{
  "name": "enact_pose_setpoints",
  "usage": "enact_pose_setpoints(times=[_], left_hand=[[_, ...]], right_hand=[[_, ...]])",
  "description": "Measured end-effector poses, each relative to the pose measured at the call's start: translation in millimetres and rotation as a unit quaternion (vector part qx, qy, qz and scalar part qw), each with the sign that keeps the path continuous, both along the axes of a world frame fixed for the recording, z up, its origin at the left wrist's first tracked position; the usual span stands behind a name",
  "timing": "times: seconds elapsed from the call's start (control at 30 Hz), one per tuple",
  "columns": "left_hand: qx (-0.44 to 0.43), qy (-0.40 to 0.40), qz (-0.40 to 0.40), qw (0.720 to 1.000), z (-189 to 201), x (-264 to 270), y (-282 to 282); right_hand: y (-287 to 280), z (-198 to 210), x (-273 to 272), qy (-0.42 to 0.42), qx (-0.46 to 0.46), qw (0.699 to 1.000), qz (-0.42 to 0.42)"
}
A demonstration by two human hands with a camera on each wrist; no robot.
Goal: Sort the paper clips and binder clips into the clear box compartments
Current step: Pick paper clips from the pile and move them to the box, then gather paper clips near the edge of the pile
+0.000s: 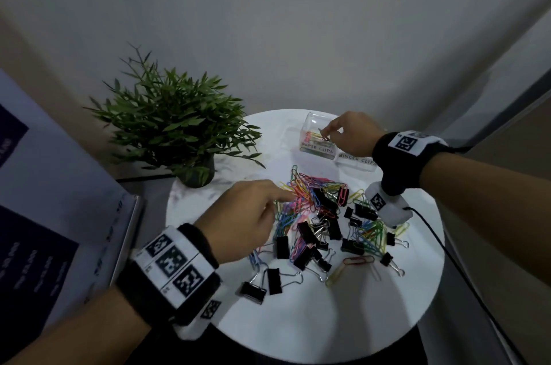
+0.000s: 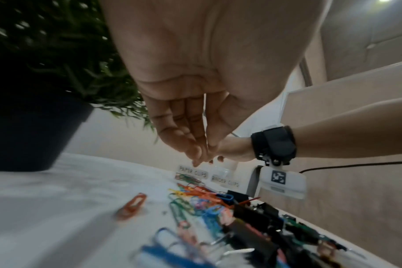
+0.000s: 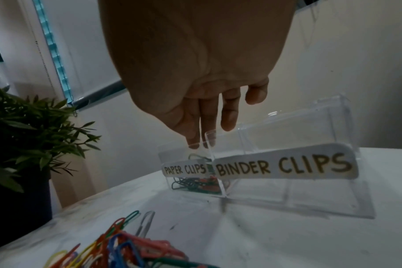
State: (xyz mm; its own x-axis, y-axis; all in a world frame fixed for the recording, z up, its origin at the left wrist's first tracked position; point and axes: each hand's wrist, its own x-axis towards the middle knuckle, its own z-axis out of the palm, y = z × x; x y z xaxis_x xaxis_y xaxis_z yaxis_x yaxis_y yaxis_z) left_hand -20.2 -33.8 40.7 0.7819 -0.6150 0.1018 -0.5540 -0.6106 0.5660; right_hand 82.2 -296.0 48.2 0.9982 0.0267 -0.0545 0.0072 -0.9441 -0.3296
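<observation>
Fingers [image 1: 329,129] of the right hand [image 1: 353,133] pinch a paper clip [image 1: 324,136] over the clear box [image 1: 313,126] (paper-clip side) — left hand [image 1: 247,218] loosely extended, holding nothing.

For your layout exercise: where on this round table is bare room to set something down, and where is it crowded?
Free: the near edge of the table, below the binder clips; and the left strip between the plant pot and the left hand. Crowded: the centre's clip pile, and the back by the clear box.
</observation>
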Motion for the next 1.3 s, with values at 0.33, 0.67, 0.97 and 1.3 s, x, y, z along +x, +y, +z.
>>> enact_pose_setpoints(times=[0.33, 0.67, 0.97, 1.3], left_hand=[[0.092, 0.035, 0.142, 0.985, -22.8, 12.2, 46.6], [0.175, 0.053, 0.166, 0.969, -28.5, 23.5, 28.6], [0.173, 0.094, 0.173, 0.965, -24.5, 27.6, 26.5], [0.062, 0.092, 0.136, 0.985, -30.9, 3.2, 54.5]], right_hand=[[7.0, 3.1, -54.5, -0.077, 0.035, 0.995, 0.048], [60.4, -5.0, -158.7, -0.015, 0.010, 0.971, 0.239], [119.4, -10.6, -132.4, -0.017, -0.073, 0.963, 0.260], [123.7, -30.4, -108.1, -0.025, -0.158, 0.915, 0.371]])
